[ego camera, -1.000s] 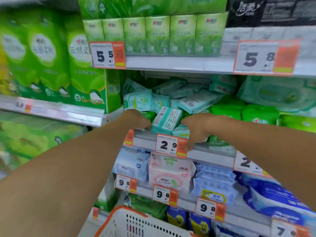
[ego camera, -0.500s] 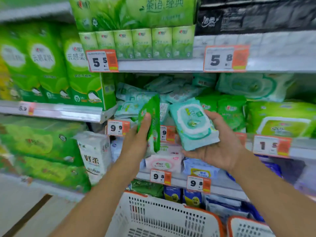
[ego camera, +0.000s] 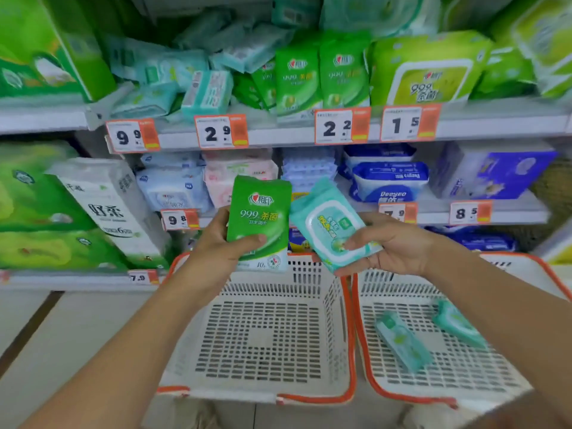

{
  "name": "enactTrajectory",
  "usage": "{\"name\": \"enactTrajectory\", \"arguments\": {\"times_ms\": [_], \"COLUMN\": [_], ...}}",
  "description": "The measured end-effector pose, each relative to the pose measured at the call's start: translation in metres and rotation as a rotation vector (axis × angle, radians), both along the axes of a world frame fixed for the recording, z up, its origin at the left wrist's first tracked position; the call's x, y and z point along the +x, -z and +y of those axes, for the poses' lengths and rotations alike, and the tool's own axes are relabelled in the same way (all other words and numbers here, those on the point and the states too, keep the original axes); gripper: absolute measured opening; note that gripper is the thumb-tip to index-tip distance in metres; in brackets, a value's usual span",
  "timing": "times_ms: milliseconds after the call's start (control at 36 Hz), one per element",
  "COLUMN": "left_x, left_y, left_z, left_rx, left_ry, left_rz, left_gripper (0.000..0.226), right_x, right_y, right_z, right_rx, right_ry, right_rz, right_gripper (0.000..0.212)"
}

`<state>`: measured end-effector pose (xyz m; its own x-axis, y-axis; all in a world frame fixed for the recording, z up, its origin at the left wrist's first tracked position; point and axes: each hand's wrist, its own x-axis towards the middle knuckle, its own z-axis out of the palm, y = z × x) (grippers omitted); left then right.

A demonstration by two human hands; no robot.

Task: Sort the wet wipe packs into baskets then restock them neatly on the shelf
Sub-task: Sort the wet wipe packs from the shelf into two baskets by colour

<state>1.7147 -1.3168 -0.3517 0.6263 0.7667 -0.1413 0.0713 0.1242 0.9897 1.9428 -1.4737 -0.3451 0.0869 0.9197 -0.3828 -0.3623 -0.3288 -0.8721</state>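
My left hand (ego camera: 220, 243) grips an upright green wet wipe pack (ego camera: 258, 216) above the left basket (ego camera: 346, 335), which holds nothing. My right hand (ego camera: 399, 246) holds a teal wet wipe pack (ego camera: 328, 224), tilted, over the gap between the two baskets. The right basket (ego camera: 360, 335) has two teal packs lying in it, one (ego camera: 402, 340) near its middle and another (ego camera: 458, 325) to its right. On the shelf (ego camera: 278, 136) above, loose teal packs (ego camera: 207, 91) lie in a jumble beside upright green packs (ego camera: 297, 78).
Both white baskets have orange rims and stand side by side on the floor before the shelving. Lower shelves carry blue and pink wipe packs (ego camera: 388, 181). Green tissue bundles (ego camera: 37, 193) and a white tissue bundle (ego camera: 114, 209) fill the left bay. Orange price tags (ego camera: 221, 131) line the shelf edges.
Both hands took a pack each off the shelf and have come down with them over the baskets. My view has tilted down, so both baskets now show.
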Motion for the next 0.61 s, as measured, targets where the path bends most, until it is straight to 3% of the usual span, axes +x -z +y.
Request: {"name": "enactTrajectory", "arguments": {"times_ms": [83,250,361,444,500,556,611], "left_x": [0.019,0.049,0.063,0.071,0.067,0.056,0.039], "left_y": [0.028,0.113,0.140,0.146,0.150,0.151,0.145], "left_z": [-0.002,-0.034,-0.068,-0.072,-0.058,-0.039,-0.014], "left_rx": [-0.058,-0.352,-0.505,-0.479,-0.422,-0.246,0.098], "left_ry": [0.038,-0.007,-0.042,-0.013,-0.038,-0.051,-0.078], "left_rz": [0.099,0.435,0.433,0.422,0.486,0.662,0.984], "left_gripper": [0.053,0.030,0.021,0.029,0.032,0.046,0.063], "right_x": [0.026,0.083,0.108,0.101,0.077,0.044,0.018], "right_y": [0.028,0.088,0.123,0.124,0.114,0.103,0.097], "right_z": [-0.019,-0.069,-0.091,-0.074,-0.046,-0.022,-0.002], "right_rx": [-0.153,-0.749,-0.943,-0.862,-0.708,-0.557,-0.379], "right_ry": [0.087,0.090,0.116,0.099,-0.010,-0.085,-0.208], "right_rz": [-0.112,-0.502,-0.800,-1.107,-0.989,-0.828,-0.926], "right_gripper": [0.042,0.022,0.022,0.034,0.040,0.035,0.031]}}
